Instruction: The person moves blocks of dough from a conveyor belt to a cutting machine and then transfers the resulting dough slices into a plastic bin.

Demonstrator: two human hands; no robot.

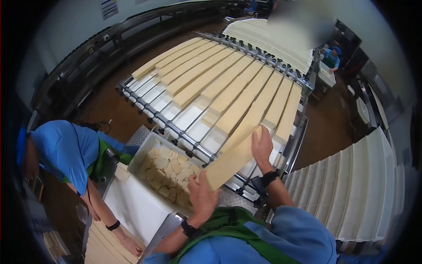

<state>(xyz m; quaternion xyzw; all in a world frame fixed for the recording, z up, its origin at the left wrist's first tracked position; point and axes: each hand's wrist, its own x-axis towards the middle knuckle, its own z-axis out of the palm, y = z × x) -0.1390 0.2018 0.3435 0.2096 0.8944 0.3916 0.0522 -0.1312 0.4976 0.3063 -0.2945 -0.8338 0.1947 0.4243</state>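
Between my hands a long, flat, pale-yellow slab [231, 161] slants off the near edge of the conveyor, its far part lying along the lane. My left hand [203, 196] is closed around its near end, beside the scrap bin. Farther up, my right hand [263, 147] grips the slab's right edge, thumb on top. Similar long slabs [246, 105] lie side by side on the conveyor [193, 121], whose lanes are split by thin metal rods. A white bin [147, 152] holding broken pale pieces [167, 174] stands left of my left hand.
At the left a co-worker [70, 149] in blue leans over more slabs [103, 246], beside a white board [132, 209]. Ridged white sheeting [347, 189] stands on the right. Another person [332, 57] is by a white tub [326, 75] farther back.
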